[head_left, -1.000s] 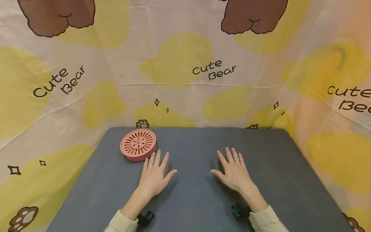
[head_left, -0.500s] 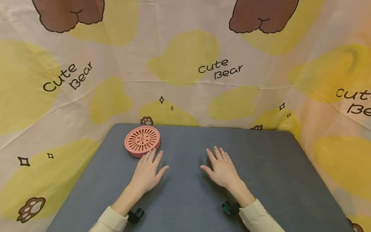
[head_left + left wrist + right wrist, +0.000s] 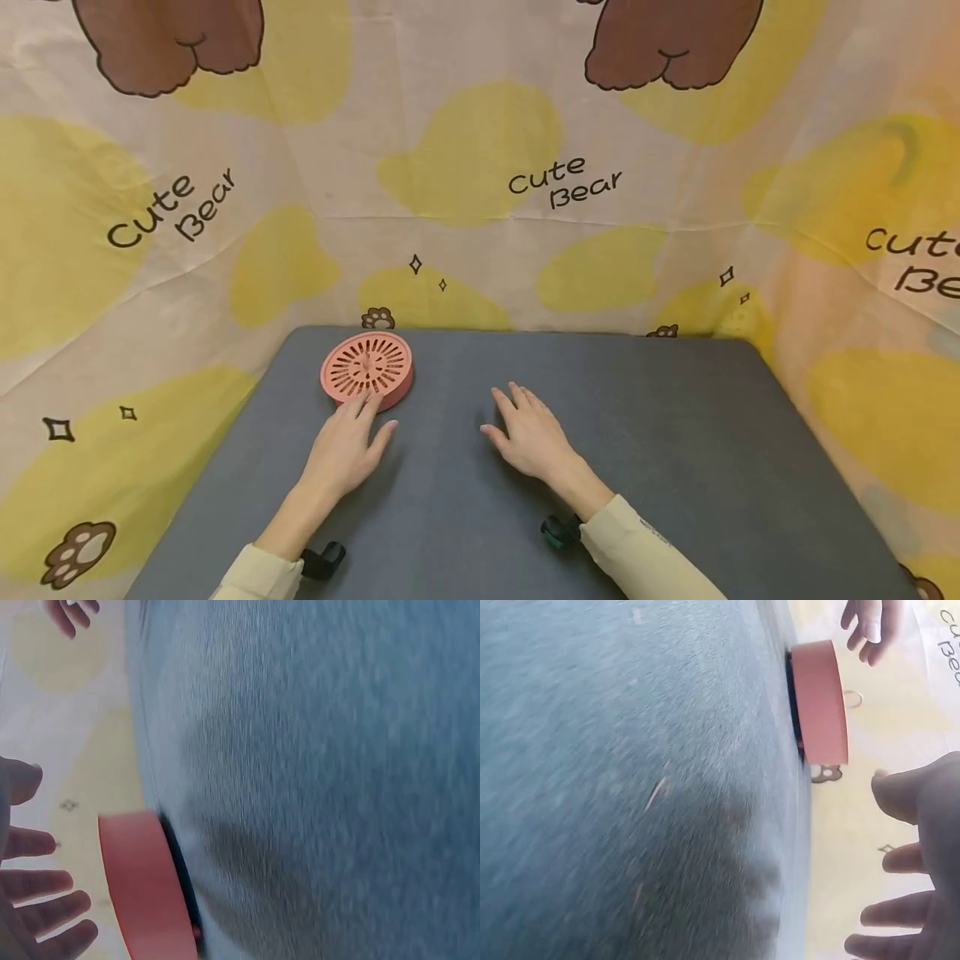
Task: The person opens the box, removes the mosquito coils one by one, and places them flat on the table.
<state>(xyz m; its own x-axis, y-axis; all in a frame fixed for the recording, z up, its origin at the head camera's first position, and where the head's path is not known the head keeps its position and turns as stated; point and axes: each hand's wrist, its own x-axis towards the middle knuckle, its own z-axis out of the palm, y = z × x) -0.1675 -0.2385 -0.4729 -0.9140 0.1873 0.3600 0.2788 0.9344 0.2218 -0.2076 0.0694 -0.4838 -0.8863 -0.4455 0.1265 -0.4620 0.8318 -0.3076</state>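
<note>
A round pink mosquito coil holder [image 3: 367, 367] with a slotted top lies near the far left of the grey table. In the right wrist view a small ring [image 3: 853, 698] stands up from the holder's top. My left hand [image 3: 341, 446] reaches toward the holder with spread fingers, which overlap its near edge in the head view. Both wrist views show those fingers above the holder, apart from it. Over the table's middle, my right hand [image 3: 532, 437] hovers with its fingers extended and holds nothing. In the left wrist view, part of the right hand [image 3: 71, 615] appears at the top.
The grey tabletop [image 3: 660, 433] extends to both sides and toward me. A patterned cloth [image 3: 465, 167] hangs behind the table and along its sides. Each wrist wears a dark camera strap, such as the right strap [image 3: 561, 531].
Both hands have shifted left in the head view. The left fingers now overlap the front of the mosquito coil holder. The holder has stayed in place on the table; the head view has turned slightly.
</note>
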